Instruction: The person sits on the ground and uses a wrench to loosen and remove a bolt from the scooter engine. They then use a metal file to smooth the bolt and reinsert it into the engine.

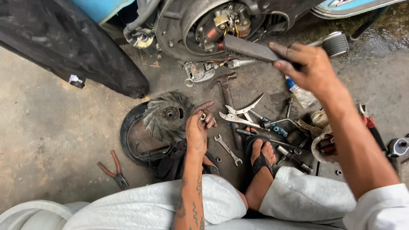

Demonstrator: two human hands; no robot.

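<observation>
On the concrete floor (51, 127) at far left lie red-handled pliers (113, 170), well apart from either hand. Right of them, a finned fan wheel (166, 115) rests on a dark round cover (130, 140). Just beside its right edge, the left hand (198, 130) has its grip pinched on a small metal nut (203, 116). A hammer (226, 91), a spanner (228, 149) and locking pliers (240, 113) lie between the hands. Farther right and higher, the right hand (309, 68) has its grip closed on a flat metal bar (249, 49), whose long axis runs left toward the open engine housing (204, 25), its tip touching the rim there.
</observation>
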